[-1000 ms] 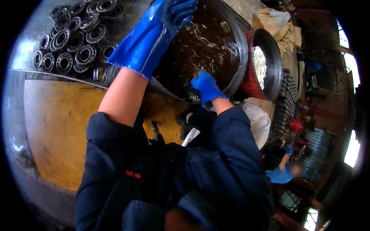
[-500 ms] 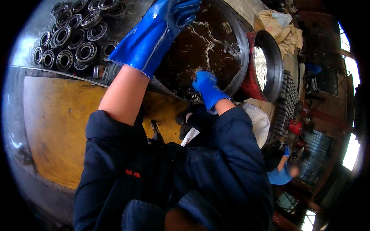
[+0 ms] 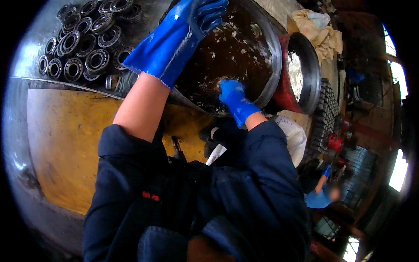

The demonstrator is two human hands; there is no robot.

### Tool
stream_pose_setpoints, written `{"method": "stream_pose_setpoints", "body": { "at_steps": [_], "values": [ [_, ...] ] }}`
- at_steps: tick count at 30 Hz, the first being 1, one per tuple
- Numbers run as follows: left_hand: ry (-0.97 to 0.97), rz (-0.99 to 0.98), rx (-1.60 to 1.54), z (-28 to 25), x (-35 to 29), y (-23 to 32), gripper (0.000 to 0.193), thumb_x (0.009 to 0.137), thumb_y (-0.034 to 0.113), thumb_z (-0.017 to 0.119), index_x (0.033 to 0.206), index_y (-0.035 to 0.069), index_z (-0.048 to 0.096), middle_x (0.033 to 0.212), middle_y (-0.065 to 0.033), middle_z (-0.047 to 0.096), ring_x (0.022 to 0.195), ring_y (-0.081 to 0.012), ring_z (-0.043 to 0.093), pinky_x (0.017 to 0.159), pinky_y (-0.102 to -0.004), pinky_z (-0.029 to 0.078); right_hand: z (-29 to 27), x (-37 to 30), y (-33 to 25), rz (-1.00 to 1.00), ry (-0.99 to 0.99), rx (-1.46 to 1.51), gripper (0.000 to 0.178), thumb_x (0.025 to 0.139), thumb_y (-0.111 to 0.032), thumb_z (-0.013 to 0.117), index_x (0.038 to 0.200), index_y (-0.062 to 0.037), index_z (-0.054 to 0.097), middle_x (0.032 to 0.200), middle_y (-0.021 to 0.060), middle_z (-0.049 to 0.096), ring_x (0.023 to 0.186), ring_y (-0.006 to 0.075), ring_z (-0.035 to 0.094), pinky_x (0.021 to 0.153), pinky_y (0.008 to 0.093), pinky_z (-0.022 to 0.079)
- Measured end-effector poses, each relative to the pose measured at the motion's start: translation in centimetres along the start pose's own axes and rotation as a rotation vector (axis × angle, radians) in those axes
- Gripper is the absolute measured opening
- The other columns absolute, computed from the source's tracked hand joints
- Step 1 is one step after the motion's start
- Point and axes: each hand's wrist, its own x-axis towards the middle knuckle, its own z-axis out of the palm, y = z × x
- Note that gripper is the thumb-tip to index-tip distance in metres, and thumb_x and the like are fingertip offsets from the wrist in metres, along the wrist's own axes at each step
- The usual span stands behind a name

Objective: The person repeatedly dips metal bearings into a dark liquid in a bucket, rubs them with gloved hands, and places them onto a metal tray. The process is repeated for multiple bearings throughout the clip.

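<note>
Both my hands wear long blue rubber gloves at a round drum [image 3: 276,65] of dark brown liquid [image 3: 244,52] with pale foam streaks. My left hand [image 3: 192,22] lies over the drum's left side, fingers stretched out and slightly bent, nothing visible in them. Low in the drum, near its closest edge, my right hand [image 3: 235,98] reaches to the liquid with its fingers curled in. What it may hold is hidden by the glove and the liquid. Several steel ball bearings [image 3: 97,60] are heaped on the metal tabletop [image 3: 30,56] left of the drum.
A red drum [image 3: 283,74] with a grey rim stands right of the liquid. Beyond it are crumpled tan sacking [image 3: 321,37] and rows of dark metal parts [image 3: 325,113]. A white sack [image 3: 292,137] sits by my right arm. Another person [image 3: 323,196] is at far right.
Foam on the liquid has broken up and shifted around my right hand. Both hands stay in nearly the same place.
</note>
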Motion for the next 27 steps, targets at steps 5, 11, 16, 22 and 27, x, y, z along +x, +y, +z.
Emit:
{"method": "stream_pose_setpoints", "body": {
  "at_steps": [5, 11, 16, 22, 27],
  "values": [
    [0.001, 0.010, 0.001, 0.2, -0.1, 0.1, 0.059, 0.108, 0.045, 0.049, 0.153, 0.006, 0.044, 0.151, -0.0160, 0.055, 0.133, -0.0295, 0.056, 0.110, -0.0414, 0.045, -0.6, 1.3, 0.9, -0.383, -0.111, -0.366, 0.026, 0.087, -0.026, 0.071, 0.110, -0.0152, 0.077, 0.116, 0.0135, 0.075, 0.108, 0.0353, 0.072, 0.093, 0.0475, 0.057],
    [-0.029, 0.000, -0.011, 1.8, 0.1, -0.3, 0.057, 0.108, 0.044, 0.049, 0.152, 0.007, 0.045, 0.149, -0.0151, 0.057, 0.131, -0.0293, 0.057, 0.107, -0.0409, 0.047, 4.0, 3.3, 6.5, -0.240, -0.094, 0.492, 0.036, 0.082, -0.033, 0.075, 0.110, -0.0102, 0.076, 0.114, 0.0183, 0.074, 0.108, 0.0397, 0.070, 0.092, 0.0454, 0.057],
    [0.005, 0.077, 0.037, 0.5, -1.6, 0.1, 0.056, 0.108, 0.044, 0.048, 0.151, 0.008, 0.046, 0.149, -0.0144, 0.058, 0.130, -0.0291, 0.059, 0.105, -0.0405, 0.048, -1.0, 0.9, -1.2, -0.353, -0.199, -0.559, 0.032, 0.087, -0.026, 0.075, 0.115, -0.0135, 0.076, 0.123, 0.0122, 0.073, 0.118, 0.0360, 0.068, 0.098, 0.0458, 0.056],
    [0.114, -0.212, -0.094, 0.4, 2.8, -0.7, 0.060, 0.109, 0.045, 0.048, 0.155, 0.008, 0.042, 0.155, -0.0149, 0.051, 0.137, -0.0292, 0.053, 0.110, -0.0408, 0.045, 2.1, 1.8, 3.9, -0.129, -0.061, -0.087, 0.036, 0.090, -0.031, 0.068, 0.121, -0.0136, 0.074, 0.125, 0.0171, 0.072, 0.115, 0.0398, 0.068, 0.099, 0.0480, 0.055],
    [-0.074, -0.123, -0.070, 0.6, 1.0, -1.2, 0.064, 0.110, 0.044, 0.046, 0.160, 0.006, 0.033, 0.161, -0.0164, 0.042, 0.144, -0.0287, 0.046, 0.117, -0.0402, 0.038, 3.7, 3.0, 5.2, 0.039, -0.064, -0.019, 0.035, 0.092, -0.028, 0.061, 0.118, -0.0076, 0.073, 0.121, 0.0183, 0.072, 0.110, 0.0415, 0.069, 0.097, 0.0491, 0.055]
  ]
}}
